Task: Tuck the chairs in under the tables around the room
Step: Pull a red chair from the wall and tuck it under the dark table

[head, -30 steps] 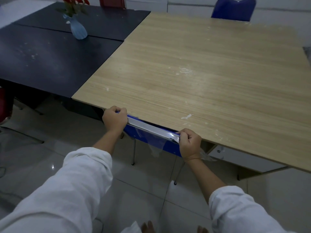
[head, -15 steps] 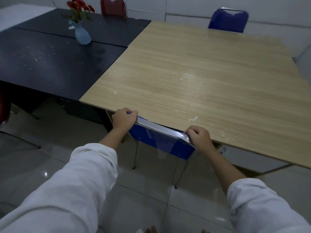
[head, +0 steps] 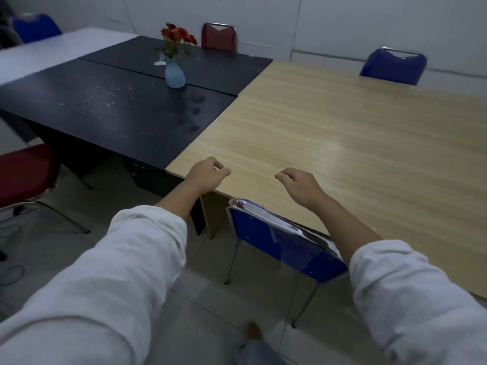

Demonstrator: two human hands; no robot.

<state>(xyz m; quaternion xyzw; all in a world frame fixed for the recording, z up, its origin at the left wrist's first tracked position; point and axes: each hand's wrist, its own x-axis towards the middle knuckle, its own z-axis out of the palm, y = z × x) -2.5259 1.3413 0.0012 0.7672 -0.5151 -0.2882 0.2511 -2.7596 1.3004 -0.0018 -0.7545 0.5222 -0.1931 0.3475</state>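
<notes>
A blue chair (head: pixel 279 241) with a chrome-topped back stands pushed in under the near edge of the light wooden table (head: pixel 342 143). My left hand (head: pixel 207 175) and my right hand (head: pixel 297 184) hover above the table's near corner, lifted off the chair back. Both hands hold nothing, with the fingers loosely curled. A red chair (head: pixel 23 172) stands out from the black table (head: pixel 110 111) at the left. Another red chair (head: pixel 219 36) and a blue chair (head: pixel 394 65) sit at the far side of the tables.
A pale blue vase of red flowers (head: pixel 174 67) stands on the black table. A white table (head: pixel 52 48) and a blue chair (head: pixel 34 27) are at the far left. Cables (head: pixel 11 272) lie on the tiled floor at the left.
Both hands have let go of the blue chair's back and risen above the table edge. The view has lifted, showing more of the room.
</notes>
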